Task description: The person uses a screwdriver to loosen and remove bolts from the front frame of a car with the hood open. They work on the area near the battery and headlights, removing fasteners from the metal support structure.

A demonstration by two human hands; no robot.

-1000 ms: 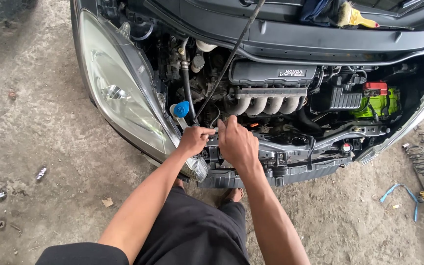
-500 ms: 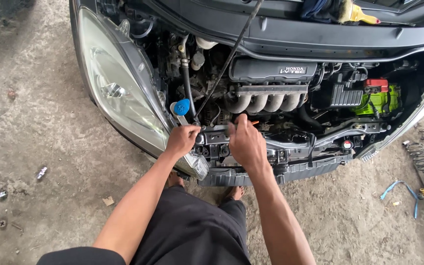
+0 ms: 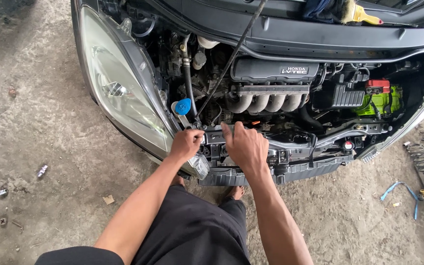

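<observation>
We are closing our left hand (image 3: 186, 143) in a narrow grip on the end of the front crossmember (image 3: 290, 147), while our right hand (image 3: 245, 146) is now lying flat and open on it just beside, fingers pointing at the engine (image 3: 271, 86). Since a second ago both hands are sitting lower on the bar, the blue cap (image 3: 183, 106) just above the left grip and the headlight (image 3: 123, 93) beside it, so we judge the work is staying on this bar.
</observation>
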